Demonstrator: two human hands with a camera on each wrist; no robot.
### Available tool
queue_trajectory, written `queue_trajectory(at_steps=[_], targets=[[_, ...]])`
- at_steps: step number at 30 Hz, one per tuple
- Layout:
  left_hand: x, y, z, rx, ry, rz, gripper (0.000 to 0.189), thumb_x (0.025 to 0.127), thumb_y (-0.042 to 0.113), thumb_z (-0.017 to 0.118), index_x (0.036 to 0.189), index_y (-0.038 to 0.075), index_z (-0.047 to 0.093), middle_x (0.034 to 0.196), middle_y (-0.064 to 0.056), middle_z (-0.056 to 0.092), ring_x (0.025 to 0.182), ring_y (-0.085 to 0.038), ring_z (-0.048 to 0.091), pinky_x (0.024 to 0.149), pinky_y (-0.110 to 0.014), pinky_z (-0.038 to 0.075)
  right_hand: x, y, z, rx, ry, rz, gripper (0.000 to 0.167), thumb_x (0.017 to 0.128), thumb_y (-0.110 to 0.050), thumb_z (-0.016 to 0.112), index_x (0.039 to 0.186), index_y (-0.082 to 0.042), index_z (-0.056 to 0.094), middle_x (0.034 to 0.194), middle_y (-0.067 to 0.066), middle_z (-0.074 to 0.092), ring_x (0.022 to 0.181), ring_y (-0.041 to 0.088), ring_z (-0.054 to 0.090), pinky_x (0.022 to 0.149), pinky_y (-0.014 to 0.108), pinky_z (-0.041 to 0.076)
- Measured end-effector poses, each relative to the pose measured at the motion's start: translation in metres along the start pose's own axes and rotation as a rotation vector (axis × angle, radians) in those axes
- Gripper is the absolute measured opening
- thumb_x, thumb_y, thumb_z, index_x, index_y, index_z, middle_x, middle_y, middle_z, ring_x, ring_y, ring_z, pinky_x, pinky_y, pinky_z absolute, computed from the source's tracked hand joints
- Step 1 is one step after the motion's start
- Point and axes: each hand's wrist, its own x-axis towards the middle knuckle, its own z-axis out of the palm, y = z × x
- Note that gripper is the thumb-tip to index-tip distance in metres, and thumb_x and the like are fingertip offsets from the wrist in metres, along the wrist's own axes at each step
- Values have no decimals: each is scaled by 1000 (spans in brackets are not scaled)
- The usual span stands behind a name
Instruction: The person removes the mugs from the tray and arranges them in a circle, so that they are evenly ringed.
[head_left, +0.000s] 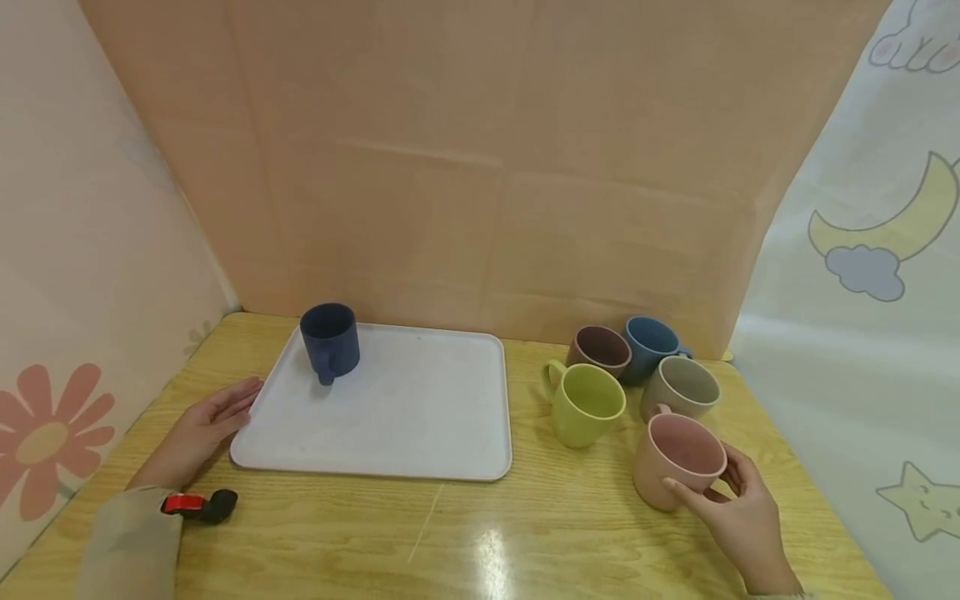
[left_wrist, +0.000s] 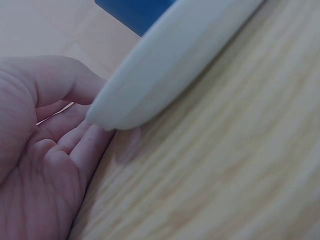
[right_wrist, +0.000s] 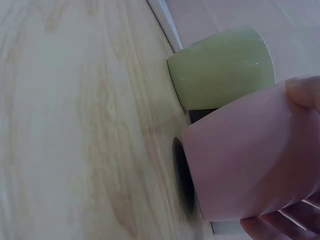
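My right hand (head_left: 738, 504) holds a pink mug (head_left: 660, 467) at the right front, thumb on its near side and fingers round its right side. In the right wrist view, the pink mug (right_wrist: 245, 160) is close over the table, with a dark shadow at its base. A white tray (head_left: 405, 400) lies on the left, and my left hand (head_left: 202, 429) rests at its left edge, fingers loosely extended. Close up, the left wrist view has those fingers (left_wrist: 82, 145) right at the tray rim (left_wrist: 150, 75). A navy mug (head_left: 341, 346) stands upright on the tray's back left.
Beside the pink mug stand a lime-green mug (head_left: 581, 417), a maroon mug (head_left: 596, 350), a blue mug (head_left: 648, 346) and a grey-beige mug (head_left: 682, 387). A brown paper backdrop (head_left: 480, 167) closes off the wooden table's (head_left: 330, 533) back. A black-and-red strap (head_left: 198, 505) is at the left cuff.
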Motion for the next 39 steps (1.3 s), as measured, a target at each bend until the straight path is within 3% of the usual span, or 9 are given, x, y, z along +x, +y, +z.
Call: queue_trajectory(at_steps=[5, 11, 19, 27, 33, 39], targets=[[-1, 3, -1, -10, 6, -13, 63, 108, 14, 52, 155, -12, 21, 158, -33, 28, 117, 24, 42, 90, -4, 42, -2, 2, 1, 17, 21, 12, 85, 84, -23, 86, 150, -5, 36, 136, 0, 47, 110, -10, 43, 77, 10, 52], [0, 4, -1, -7, 6, -18, 62, 108, 15, 51, 156, -10, 21, 157, -36, 26, 117, 25, 41, 90, -4, 42, -5, 6, 2, 48, 68, -9, 82, 83, -15, 87, 146, -5, 35, 130, -8, 43, 112, -6, 43, 77, 6, 48], [0, 1, -1, 0, 9, -5, 62, 108, 15, 51, 155, -12, 22, 156, -38, 26, 118, 25, 41, 90, -4, 41, -7, 8, 2, 83, 126, -8, 76, 82, -10, 86, 133, -27, 34, 122, -11, 44, 108, -5, 45, 76, 5, 47], [0, -1, 1, -8, 4, -7, 62, 108, 16, 51, 155, -12, 21, 155, -39, 25, 117, 25, 41, 91, -3, 40, -7, 3, 6, 62, 167, 107, 88, 82, -22, 87, 143, -5, 27, 126, 1, 42, 104, 2, 42, 74, 4, 43], [0, -1, 2, 0, 4, 16, 61, 108, 13, 51, 155, -13, 22, 154, -39, 27, 118, 24, 41, 91, -3, 41, -7, 1, 13, 91, 264, 161, 90, 77, -26, 92, 141, -11, 31, 119, 0, 43, 102, 3, 41, 76, 3, 40], [1, -1, 1, -4, 3, -21, 62, 108, 17, 51, 156, -10, 22, 155, -39, 25, 116, 25, 40, 90, -3, 40, -3, -5, 26, 232, 353, 162, 91, 70, -18, 96, 137, -16, 34, 119, -4, 40, 103, 6, 42, 83, 10, 35]])
